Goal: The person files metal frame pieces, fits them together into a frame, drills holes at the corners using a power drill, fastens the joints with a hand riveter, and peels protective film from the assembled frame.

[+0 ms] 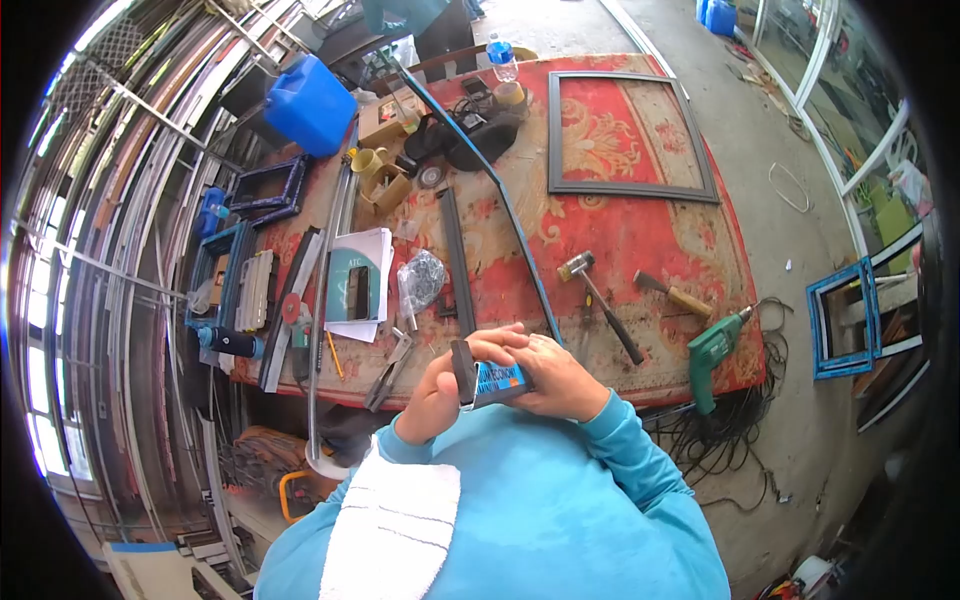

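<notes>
Close to my chest, both hands hold a dark profile piece (498, 379) with blue printed film on its face; part of the lettering reads "ECONOMY". My left hand (438, 398) grips its left end, with fingers reaching over the top. The fingers of my right hand (562, 380) wrap its right side and lie against the left fingers. A long dark strip with a blue edge (500, 185) crosses the table and ends beside my right hand; whether it joins the held piece is hidden. Below the left hand, a white towel (390, 520) hangs over my blue clothing.
On the red patterned table cover (620, 270) lie a dark rectangular frame (633, 197), a hammer (605, 305), a wooden-handled tool (675, 293) and a green drill (713, 355). Papers with a phone (358, 292) and a dark bar (457, 260) lie left. Cables (715, 440) hang at right.
</notes>
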A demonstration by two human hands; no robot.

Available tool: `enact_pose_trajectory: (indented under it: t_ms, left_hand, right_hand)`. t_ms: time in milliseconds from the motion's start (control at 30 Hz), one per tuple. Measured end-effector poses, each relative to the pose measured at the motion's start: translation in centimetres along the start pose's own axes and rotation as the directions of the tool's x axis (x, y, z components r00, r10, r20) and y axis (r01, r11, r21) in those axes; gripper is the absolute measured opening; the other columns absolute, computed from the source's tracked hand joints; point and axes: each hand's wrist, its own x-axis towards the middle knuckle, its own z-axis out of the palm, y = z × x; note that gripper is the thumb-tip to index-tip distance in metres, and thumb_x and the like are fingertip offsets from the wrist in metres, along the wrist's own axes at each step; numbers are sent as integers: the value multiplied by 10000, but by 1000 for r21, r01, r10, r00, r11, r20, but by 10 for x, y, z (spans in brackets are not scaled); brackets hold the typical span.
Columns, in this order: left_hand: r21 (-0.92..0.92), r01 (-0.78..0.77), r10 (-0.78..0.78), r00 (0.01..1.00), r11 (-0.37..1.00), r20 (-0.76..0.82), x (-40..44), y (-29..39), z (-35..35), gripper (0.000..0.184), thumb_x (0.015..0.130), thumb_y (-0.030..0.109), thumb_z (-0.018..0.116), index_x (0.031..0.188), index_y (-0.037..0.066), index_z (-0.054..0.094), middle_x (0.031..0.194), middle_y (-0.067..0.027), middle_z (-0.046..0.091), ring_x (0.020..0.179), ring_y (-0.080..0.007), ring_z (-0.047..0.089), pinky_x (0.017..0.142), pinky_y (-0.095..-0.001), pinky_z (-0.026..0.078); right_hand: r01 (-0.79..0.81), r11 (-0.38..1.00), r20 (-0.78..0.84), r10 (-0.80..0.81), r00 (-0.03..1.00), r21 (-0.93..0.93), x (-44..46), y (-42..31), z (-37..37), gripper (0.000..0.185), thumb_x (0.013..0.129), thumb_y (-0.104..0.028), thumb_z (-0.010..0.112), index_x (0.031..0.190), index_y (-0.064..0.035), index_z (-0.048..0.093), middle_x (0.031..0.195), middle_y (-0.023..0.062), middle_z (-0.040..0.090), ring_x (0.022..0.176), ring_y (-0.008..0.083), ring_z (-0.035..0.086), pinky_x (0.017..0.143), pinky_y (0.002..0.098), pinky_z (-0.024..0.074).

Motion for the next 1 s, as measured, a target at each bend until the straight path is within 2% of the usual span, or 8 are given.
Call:
enact_pose_trajectory:
  t_ms: [233,333,533,700,767,833,933,1000]
  left_hand:
    - [67,-163,163,987,984,7,13,-10,29,711,841,574,747,1213,2,546,1175,-125,576,1163,-236,542,1039,-402,411]
    - [175,-241,271,946,955,-179,14,-18,34,533,821,420,825,1076,41,551,952,-56,546,826,-110,506,735,-280,437]
    - [281,-243,352,817,929,-457,4,-3,18,599,876,502,742,1150,19,517,786,-16,519,702,-91,477,589,-247,401]
    - [482,-247,460,795,841,-394,-2,0,7,804,943,489,651,1467,-45,358,778,4,471,692,-96,467,592,-245,388]
    - [505,-295,526,746,811,-409,-4,1,8,799,950,485,644,1482,-31,345,807,-10,476,706,-103,470,641,-258,401]
    - [498,-319,565,663,806,-490,-8,-3,-1,826,915,523,678,1447,-29,369,839,-32,508,723,-117,508,681,-294,443]
    - [394,-365,535,644,843,-547,-12,-6,-7,778,929,496,668,1430,-24,381,853,-52,510,746,-135,517,722,-320,456]
    - [380,-365,523,674,850,-522,-12,-10,-7,780,926,497,671,1429,-25,380,857,-59,511,742,-139,515,717,-322,458]
  right_hand:
    - [-61,996,72,57,996,66,-9,11,-16,525,736,-267,814,1177,-65,613,1099,157,652,1077,377,606,976,459,451]
    - [-96,995,177,92,980,13,-7,1,-24,637,802,-384,790,1291,-56,546,1284,188,568,1215,380,536,1029,462,421]
    - [-190,980,191,198,961,-63,-22,9,-23,789,856,-405,743,1443,7,415,1386,213,496,1269,389,500,1085,462,398]
    - [-276,937,272,329,904,-215,-39,31,-33,661,903,-391,700,1401,-23,467,1339,195,514,1205,380,545,1028,441,446]
    - [-260,940,159,298,941,-221,-45,34,-36,588,907,-383,688,1358,-45,519,1262,187,582,1121,370,601,968,455,486]
    - [-212,976,-202,218,955,52,-49,38,-30,472,869,-348,700,1213,-40,601,1108,221,671,1002,384,659,821,487,535]
    - [-386,856,-16,406,914,-344,-68,58,-34,353,872,-335,666,1078,-50,640,851,199,708,813,431,673,719,513,547]
    - [-391,837,49,441,896,-383,-79,63,-36,350,874,-331,662,1073,-45,633,855,201,705,822,432,671,733,512,546]
